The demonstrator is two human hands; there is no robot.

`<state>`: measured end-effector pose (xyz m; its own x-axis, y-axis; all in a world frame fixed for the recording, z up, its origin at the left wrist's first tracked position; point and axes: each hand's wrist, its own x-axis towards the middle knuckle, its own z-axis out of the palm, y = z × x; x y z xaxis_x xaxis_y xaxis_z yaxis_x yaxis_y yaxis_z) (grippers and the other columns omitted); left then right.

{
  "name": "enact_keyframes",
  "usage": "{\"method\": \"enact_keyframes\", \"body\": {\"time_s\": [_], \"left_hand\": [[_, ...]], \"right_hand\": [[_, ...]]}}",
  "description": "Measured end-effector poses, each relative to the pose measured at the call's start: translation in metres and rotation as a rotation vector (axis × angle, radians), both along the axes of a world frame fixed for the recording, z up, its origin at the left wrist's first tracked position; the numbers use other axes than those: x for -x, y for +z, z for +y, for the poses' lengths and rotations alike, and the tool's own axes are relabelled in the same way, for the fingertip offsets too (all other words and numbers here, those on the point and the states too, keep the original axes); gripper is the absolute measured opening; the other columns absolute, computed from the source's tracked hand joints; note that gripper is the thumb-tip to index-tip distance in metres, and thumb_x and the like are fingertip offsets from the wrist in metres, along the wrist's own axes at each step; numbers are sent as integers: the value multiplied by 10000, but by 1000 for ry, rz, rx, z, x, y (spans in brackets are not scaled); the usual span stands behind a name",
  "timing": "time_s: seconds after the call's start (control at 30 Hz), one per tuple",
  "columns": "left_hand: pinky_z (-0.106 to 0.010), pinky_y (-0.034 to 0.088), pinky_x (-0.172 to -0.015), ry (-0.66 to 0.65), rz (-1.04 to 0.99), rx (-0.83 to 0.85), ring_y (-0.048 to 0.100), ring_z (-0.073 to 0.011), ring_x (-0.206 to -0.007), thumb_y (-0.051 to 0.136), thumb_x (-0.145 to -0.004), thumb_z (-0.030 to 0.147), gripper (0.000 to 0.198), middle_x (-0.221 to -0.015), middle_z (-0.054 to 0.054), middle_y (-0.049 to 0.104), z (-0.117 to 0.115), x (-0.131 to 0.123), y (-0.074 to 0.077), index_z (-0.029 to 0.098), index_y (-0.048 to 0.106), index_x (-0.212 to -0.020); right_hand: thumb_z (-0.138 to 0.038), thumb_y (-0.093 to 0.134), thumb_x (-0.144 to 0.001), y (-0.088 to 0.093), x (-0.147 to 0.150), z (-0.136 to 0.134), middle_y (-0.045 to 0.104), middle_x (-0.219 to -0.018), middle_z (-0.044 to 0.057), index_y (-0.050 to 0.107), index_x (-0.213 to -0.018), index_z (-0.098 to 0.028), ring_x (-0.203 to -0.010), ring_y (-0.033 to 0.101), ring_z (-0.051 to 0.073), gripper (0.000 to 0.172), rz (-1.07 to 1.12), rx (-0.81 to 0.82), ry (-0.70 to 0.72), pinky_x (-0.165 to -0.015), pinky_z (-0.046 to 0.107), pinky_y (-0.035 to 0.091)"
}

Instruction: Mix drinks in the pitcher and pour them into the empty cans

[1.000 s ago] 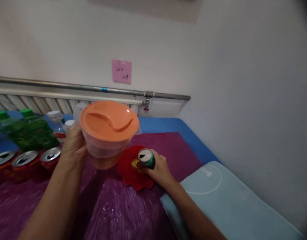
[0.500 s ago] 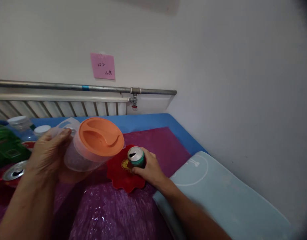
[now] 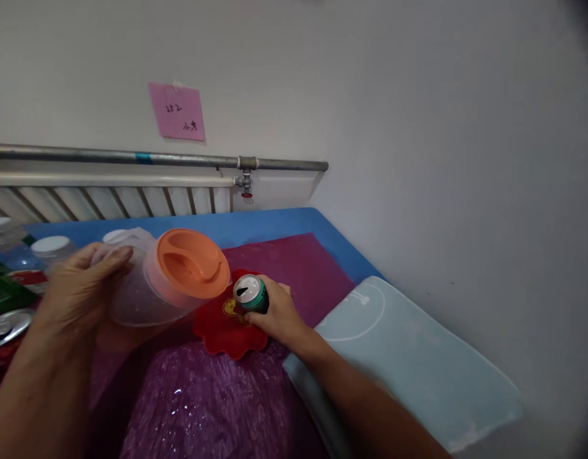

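Observation:
My left hand (image 3: 78, 293) grips a clear plastic pitcher (image 3: 148, 299) by its handle side; its orange lid (image 3: 193, 262) is on, and the pitcher tilts to the right. My right hand (image 3: 279, 315) is wrapped around a green drink can (image 3: 256, 296) with an opened silver top, leaning a little to the left. Beneath the can lies a red scalloped-edge dish (image 3: 229, 341) with a yellow emblem in its middle. The pitcher's lid is close to the can, apart from it by a small gap.
White-capped bottles (image 3: 52, 245), a green package (image 3: 7, 290) and a red opened can (image 3: 9, 328) stand at the left. Crinkled purple plastic (image 3: 217, 408) covers the near surface. A light blue folded cloth (image 3: 409, 370) lies at the right. Behind run a radiator and a pipe (image 3: 193, 160).
The whole scene has shifted left and slightly up as my view turned. The pitcher tips further to the right, and the can leans more to the left. Both hands keep their holds.

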<state>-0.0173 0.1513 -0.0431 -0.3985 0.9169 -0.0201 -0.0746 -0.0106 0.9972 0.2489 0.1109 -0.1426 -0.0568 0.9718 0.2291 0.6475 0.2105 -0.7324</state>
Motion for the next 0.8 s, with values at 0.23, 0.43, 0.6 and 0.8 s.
{"method": "enact_keyframes", "body": {"time_s": [0.23,0.43,0.6,0.8], "left_hand": [[-180,366,-365,30,121,-11,487,-110,-448,793,-423,398,413,-592,35,583,0,1,2,181,635,-737],[-184,384,-394,-5,104,-16,505,-110,-470,800,-440,415,422,-623,35,592,2,0,-4,185,636,-753],[-173,352,-397,9,180,-5,480,-91,-460,782,-404,421,427,-590,47,571,4,1,0,174,645,-723],[-175,292,-378,9,175,-27,416,-72,-415,779,-377,381,371,-507,64,526,-2,-7,12,178,584,-619]], "right_hand": [[-213,871,-658,1,0,-1,722,-1215,13,595,-1218,-262,-1148,633,274,626,2,-1,7,-971,403,366],[-249,893,-646,6,2,-4,730,-1197,9,605,-1213,-268,-1135,637,270,636,33,-9,13,-1007,400,368],[-283,896,-641,3,1,-4,729,-1199,15,599,-1227,-262,-1128,633,265,657,31,-15,25,-1024,402,355],[-309,881,-653,1,1,-4,719,-1197,20,581,-1252,-256,-1130,623,262,672,-4,-7,34,-1015,397,357]]}}
